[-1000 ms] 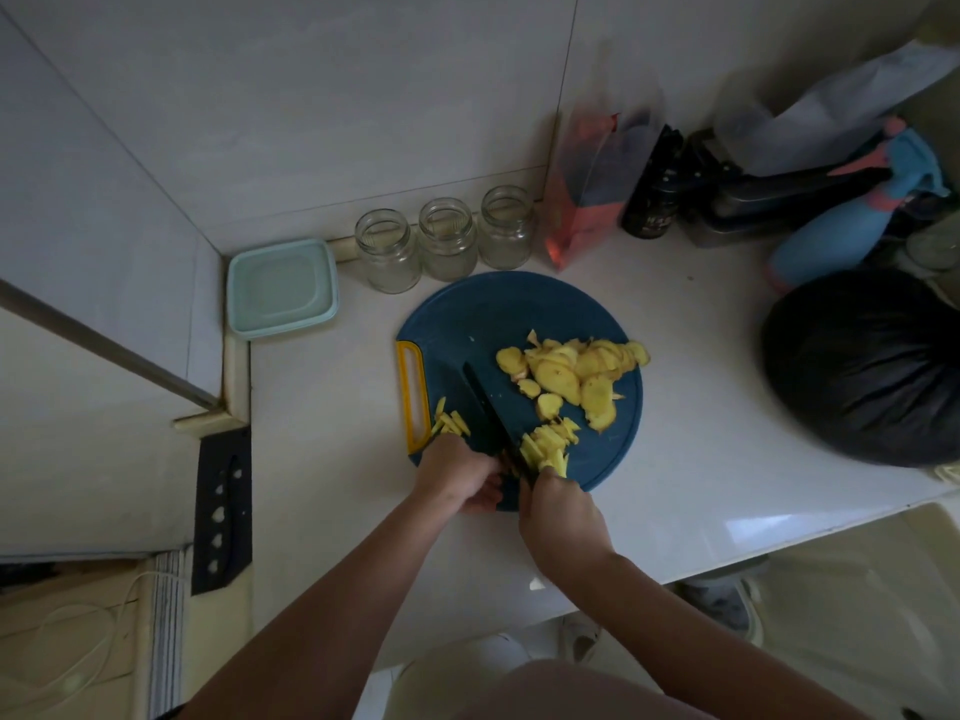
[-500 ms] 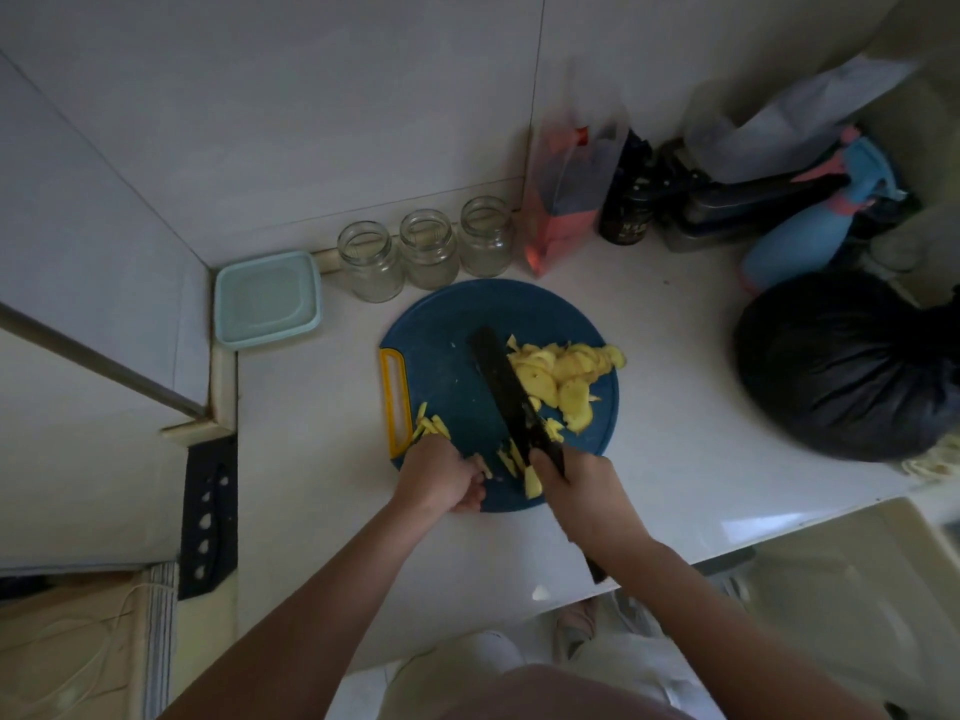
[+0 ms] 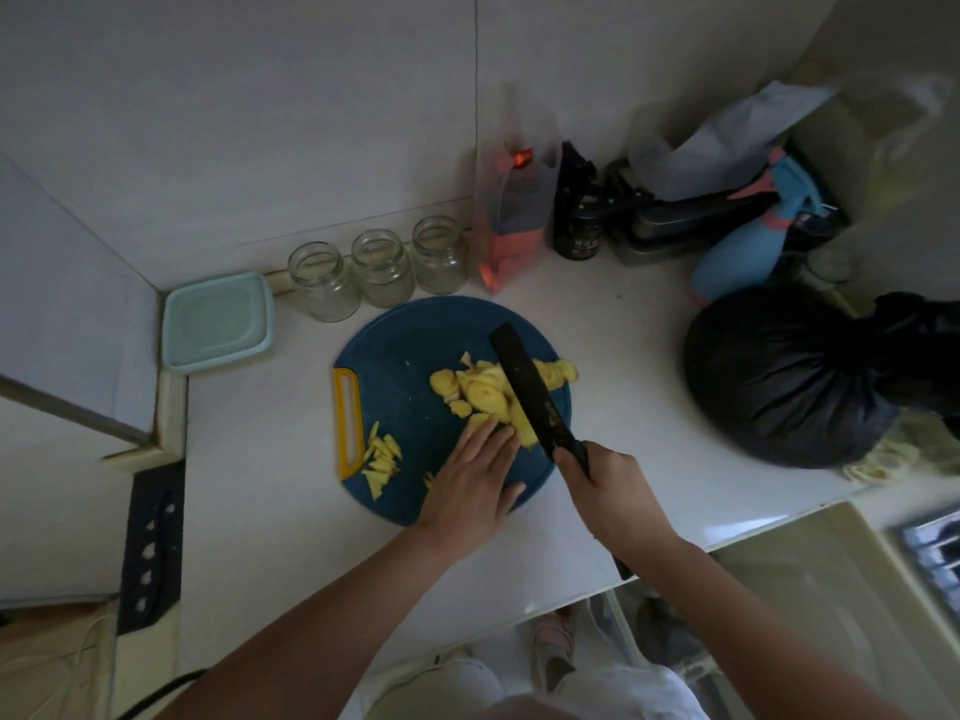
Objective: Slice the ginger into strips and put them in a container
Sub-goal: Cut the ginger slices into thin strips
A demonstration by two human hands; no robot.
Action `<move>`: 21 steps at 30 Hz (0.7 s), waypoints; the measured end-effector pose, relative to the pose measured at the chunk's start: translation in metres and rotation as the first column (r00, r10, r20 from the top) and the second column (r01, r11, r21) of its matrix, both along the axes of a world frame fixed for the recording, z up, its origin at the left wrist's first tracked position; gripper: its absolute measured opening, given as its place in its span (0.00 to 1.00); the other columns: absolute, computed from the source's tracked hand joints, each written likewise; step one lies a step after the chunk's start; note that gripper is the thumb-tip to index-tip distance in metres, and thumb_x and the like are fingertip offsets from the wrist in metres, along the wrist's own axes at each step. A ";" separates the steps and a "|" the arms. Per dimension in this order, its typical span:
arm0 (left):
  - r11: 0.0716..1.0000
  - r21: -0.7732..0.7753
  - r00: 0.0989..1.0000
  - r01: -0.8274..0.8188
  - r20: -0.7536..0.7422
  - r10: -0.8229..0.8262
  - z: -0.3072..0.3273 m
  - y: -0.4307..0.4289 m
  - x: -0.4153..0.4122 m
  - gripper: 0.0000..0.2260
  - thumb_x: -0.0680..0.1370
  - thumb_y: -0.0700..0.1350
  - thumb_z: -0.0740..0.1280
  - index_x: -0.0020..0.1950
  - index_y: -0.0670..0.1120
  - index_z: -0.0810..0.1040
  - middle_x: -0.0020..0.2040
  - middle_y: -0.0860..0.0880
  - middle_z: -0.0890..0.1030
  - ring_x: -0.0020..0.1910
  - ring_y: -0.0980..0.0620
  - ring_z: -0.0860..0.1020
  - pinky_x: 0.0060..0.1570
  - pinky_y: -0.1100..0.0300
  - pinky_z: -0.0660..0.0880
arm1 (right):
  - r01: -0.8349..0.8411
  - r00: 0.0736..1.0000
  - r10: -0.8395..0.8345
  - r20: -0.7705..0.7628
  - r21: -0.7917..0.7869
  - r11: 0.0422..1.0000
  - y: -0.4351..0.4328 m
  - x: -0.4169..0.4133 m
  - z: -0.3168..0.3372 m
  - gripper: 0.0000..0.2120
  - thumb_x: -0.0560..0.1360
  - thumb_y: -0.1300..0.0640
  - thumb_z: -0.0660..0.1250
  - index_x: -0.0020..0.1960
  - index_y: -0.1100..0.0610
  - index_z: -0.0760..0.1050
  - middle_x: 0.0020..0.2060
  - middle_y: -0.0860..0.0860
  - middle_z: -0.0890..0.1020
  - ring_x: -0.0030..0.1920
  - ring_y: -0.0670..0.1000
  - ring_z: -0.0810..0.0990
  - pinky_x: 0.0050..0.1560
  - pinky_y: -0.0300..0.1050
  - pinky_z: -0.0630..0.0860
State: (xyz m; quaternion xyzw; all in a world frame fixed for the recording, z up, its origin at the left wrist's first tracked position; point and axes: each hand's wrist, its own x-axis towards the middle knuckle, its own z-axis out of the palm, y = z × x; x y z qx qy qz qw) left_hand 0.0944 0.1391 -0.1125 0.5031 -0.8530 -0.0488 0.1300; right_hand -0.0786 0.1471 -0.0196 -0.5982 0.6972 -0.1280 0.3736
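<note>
A round blue cutting board [image 3: 410, 356] with a yellow handle slot lies on the white counter. A pile of yellow ginger slices [image 3: 483, 389] sits on its right half. A small heap of cut ginger strips [image 3: 383, 459] lies near the handle. My right hand [image 3: 608, 480] grips the handle of a black knife [image 3: 524, 387], whose blade lies across the slice pile. My left hand [image 3: 475, 480] rests flat on the board with straight fingers touching the near edge of the slices. A pale green lidded container [image 3: 218, 319] stands at the back left.
Three open glass jars [image 3: 382, 267] stand behind the board. A red pouch [image 3: 511, 226], a dark bottle [image 3: 576, 220], a blue spray bottle [image 3: 753, 241] and a black bag [image 3: 789, 376] crowd the back right. The counter edge runs close below my wrists.
My left hand left the strip heap and moved right, opening flat against the slice pile. The knife swung up and right and now lies over the slices.
</note>
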 end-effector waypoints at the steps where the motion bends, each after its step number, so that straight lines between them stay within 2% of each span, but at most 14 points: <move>1: 0.999 -0.038 1.000 0.022 -0.019 -0.023 -0.003 0.002 0.002 0.21 0.78 0.53 0.58 0.64 0.40 0.76 0.62 0.44 0.78 0.69 0.46 0.67 0.72 0.50 0.57 | -0.015 1.000 0.014 -0.007 -0.004 1.000 0.001 -0.001 -0.002 0.16 0.81 0.49 0.57 0.44 0.60 0.74 0.32 0.53 0.76 0.28 0.49 0.73 0.29 0.43 0.70; 3: 0.994 -0.093 0.998 0.054 -0.036 -0.057 -0.005 0.003 0.009 0.16 0.78 0.50 0.60 0.59 0.43 0.79 0.55 0.47 0.79 0.65 0.48 0.70 0.72 0.51 0.57 | -0.034 0.999 0.034 -0.005 -0.005 0.999 0.003 -0.001 -0.006 0.16 0.81 0.49 0.57 0.44 0.60 0.74 0.31 0.51 0.75 0.27 0.47 0.70 0.26 0.36 0.64; 8: 0.978 -0.171 0.989 0.122 -0.061 -0.134 -0.002 -0.005 0.029 0.09 0.77 0.46 0.62 0.47 0.45 0.82 0.46 0.48 0.79 0.56 0.50 0.72 0.72 0.53 0.59 | -0.076 0.997 0.076 -0.004 -0.001 0.997 0.004 0.003 -0.010 0.16 0.81 0.49 0.57 0.45 0.59 0.74 0.30 0.49 0.73 0.27 0.46 0.70 0.26 0.36 0.66; 11: 0.975 -0.214 0.996 0.060 -0.058 -0.074 -0.003 -0.011 0.050 0.10 0.77 0.45 0.62 0.42 0.45 0.81 0.43 0.49 0.80 0.55 0.51 0.72 0.73 0.55 0.56 | -0.084 0.996 0.084 -0.009 -0.010 0.996 0.005 0.004 -0.011 0.16 0.81 0.49 0.57 0.44 0.59 0.73 0.30 0.49 0.73 0.27 0.46 0.69 0.26 0.36 0.66; 13: 0.971 -0.238 0.999 0.008 -0.045 -0.019 -0.003 -0.014 0.065 0.09 0.76 0.46 0.63 0.42 0.45 0.81 0.43 0.49 0.80 0.55 0.51 0.72 0.73 0.55 0.56 | -0.083 0.997 0.083 -0.004 -0.013 0.996 0.005 0.005 -0.012 0.16 0.81 0.49 0.57 0.43 0.59 0.73 0.30 0.49 0.73 0.26 0.46 0.69 0.26 0.35 0.66; 16: 0.968 -0.243 0.996 -0.069 -0.064 0.055 0.000 -0.018 0.076 0.03 0.71 0.42 0.73 0.42 0.44 0.82 0.44 0.48 0.80 0.55 0.50 0.71 0.72 0.54 0.56 | -0.084 0.996 0.084 -0.004 -0.016 0.996 0.003 0.010 -0.014 0.16 0.81 0.48 0.57 0.44 0.59 0.74 0.31 0.51 0.75 0.27 0.47 0.71 0.26 0.36 0.65; 18: 0.967 -0.233 0.994 -0.102 -0.069 0.088 0.002 -0.018 0.074 0.09 0.68 0.41 0.76 0.46 0.43 0.82 0.46 0.46 0.80 0.56 0.49 0.71 0.72 0.51 0.60 | -0.074 0.997 0.074 0.006 -0.020 0.997 0.003 0.013 -0.015 0.16 0.81 0.49 0.57 0.44 0.60 0.74 0.32 0.52 0.76 0.28 0.48 0.72 0.26 0.37 0.65; 21: 0.973 -0.225 0.997 -0.045 -0.067 0.031 0.007 -0.015 0.057 0.13 0.70 0.43 0.73 0.55 0.45 0.82 0.52 0.45 0.79 0.58 0.48 0.71 0.69 0.46 0.63 | -0.065 0.998 0.065 0.006 -0.026 0.998 0.002 0.015 -0.014 0.17 0.81 0.49 0.57 0.44 0.60 0.74 0.32 0.53 0.76 0.27 0.48 0.71 0.26 0.37 0.64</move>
